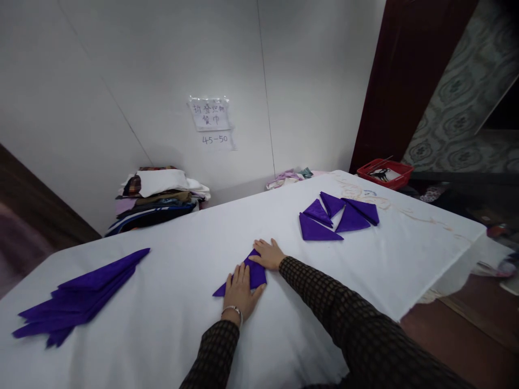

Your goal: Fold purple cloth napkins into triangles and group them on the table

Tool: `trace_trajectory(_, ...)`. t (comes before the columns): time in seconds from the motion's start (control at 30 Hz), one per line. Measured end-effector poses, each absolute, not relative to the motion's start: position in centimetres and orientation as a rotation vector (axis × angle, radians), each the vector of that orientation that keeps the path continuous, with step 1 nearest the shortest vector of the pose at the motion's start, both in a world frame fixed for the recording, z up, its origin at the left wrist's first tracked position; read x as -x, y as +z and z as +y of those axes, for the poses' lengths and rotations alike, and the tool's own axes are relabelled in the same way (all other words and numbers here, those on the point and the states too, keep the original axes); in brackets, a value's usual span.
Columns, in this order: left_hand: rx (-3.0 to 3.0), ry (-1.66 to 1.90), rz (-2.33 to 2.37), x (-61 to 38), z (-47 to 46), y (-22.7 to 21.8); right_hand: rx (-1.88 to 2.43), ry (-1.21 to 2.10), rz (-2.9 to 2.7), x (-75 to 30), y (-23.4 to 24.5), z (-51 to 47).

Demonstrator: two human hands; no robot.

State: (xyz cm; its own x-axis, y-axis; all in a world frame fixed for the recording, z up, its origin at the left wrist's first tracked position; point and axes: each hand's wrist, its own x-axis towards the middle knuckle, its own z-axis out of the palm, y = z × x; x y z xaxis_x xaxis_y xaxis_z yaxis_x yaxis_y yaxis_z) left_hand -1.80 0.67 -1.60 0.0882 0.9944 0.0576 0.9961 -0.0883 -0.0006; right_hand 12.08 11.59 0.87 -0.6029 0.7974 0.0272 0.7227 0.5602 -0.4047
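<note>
A folded purple napkin (pixel 254 271) lies on the white tablecloth (pixel 194 243) in front of me. My left hand (pixel 239 292) lies flat on its near left part, fingers stretched out. My right hand (pixel 267 253) presses flat on its far right corner, fingers spread. To the left lies a stack of unfolded purple napkins (pixel 81 292). Farther right, several folded purple triangles (pixel 336 216) sit in a cluster.
A pile of folded fabrics (pixel 158 197) stands by the wall at the table's far left. A paper sign (pixel 211 116) hangs on the wall. A red basket (pixel 385 173) sits beyond the far right corner. Crumpled cloths (pixel 287 177) lie at the far edge.
</note>
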Motion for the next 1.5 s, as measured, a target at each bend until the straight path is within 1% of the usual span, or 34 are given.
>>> trace_trajectory(0.3,2.281,-0.047,-2.131,1.6,0.6,-1.0,1.473,0.584,-2.434,-12.6,2.1,13.2)
trace_trajectory(0.37,2.287,-0.055,-2.127,1.7,0.6,-1.1,1.406,0.568,-2.446,-12.5,2.3,12.4)
trace_trajectory(0.5,2.297,-0.074,-2.107,1.7,0.7,-1.3,1.096,0.494,-2.570,-12.0,1.7,10.0)
trace_trajectory(0.57,2.296,-0.071,-2.106,1.7,0.7,-1.3,1.053,0.509,-2.628,-12.2,1.1,9.5)
trace_trajectory(0.8,2.286,-0.037,-2.105,1.8,0.8,-1.5,1.197,0.512,-2.589,-13.0,0.3,11.7)
trace_trajectory(1.07,2.278,-0.053,-2.122,1.7,0.6,-1.4,1.418,0.570,-2.531,-12.8,2.3,13.3)
trace_trajectory(1.13,2.295,-0.050,-2.135,1.5,0.4,-1.2,1.392,0.566,-2.523,-12.5,2.4,12.5)
trace_trajectory(1.3,2.302,-0.082,-2.144,1.5,0.4,-1.1,1.072,0.480,-2.635,-12.2,1.1,9.6)
trace_trajectory(1.5,2.300,-0.078,-2.136,1.5,0.5,-1.2,1.216,0.527,-2.623,-12.9,0.3,10.5)
